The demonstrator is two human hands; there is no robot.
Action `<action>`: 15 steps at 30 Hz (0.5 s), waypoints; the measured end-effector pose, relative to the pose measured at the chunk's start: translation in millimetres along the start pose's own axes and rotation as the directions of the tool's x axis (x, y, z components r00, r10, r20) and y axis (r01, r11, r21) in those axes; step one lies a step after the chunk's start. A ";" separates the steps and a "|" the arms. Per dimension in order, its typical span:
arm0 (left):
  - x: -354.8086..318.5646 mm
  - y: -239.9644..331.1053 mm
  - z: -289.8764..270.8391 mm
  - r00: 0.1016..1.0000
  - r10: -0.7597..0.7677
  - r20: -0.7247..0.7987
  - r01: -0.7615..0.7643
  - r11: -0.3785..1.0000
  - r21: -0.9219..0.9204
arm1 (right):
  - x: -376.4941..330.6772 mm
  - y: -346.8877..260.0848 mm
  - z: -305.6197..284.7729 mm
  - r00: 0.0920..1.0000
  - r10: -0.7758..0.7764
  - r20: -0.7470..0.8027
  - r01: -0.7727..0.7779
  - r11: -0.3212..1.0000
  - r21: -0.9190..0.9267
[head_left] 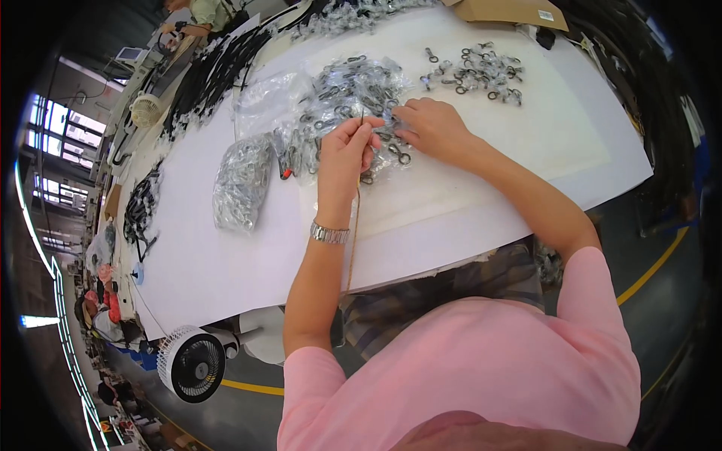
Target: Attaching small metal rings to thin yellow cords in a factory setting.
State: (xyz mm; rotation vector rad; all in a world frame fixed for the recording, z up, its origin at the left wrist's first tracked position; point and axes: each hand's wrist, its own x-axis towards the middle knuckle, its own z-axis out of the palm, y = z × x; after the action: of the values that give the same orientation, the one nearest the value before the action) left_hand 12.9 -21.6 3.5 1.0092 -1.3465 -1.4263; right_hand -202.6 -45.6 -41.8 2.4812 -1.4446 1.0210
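My left hand is closed in a pinch on a thin brown cord. A short dark tip sticks up above its fingertips, and the cord hangs down past the wrist to the table's near edge. To its right, my right hand has its fingers bent and apart at the edge of a pile of dark metal hooks with rings, many wrapped in clear plastic. Whether those fingertips touch a hook is hard to make out. A loose dark ring hook lies just below them.
A smaller group of wrapped hooks lies at the far right. Left of the pile are a filled clear bag and a small red-ended tool. Black straps cover the far left. A fan stands by the near left edge.
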 end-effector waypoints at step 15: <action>2.3 3.4 3.6 0.991 -0.045 -0.130 0.056 0.995 0.085 | 11.5 -3.7 -21.6 0.832 0.336 0.441 -0.491 0.078 0.868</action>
State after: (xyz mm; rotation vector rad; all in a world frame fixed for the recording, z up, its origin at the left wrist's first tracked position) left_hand 9.1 -22.9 7.2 1.1798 -1.3074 -1.3250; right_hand -206.6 -43.7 -17.5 2.7966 -2.0386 2.7310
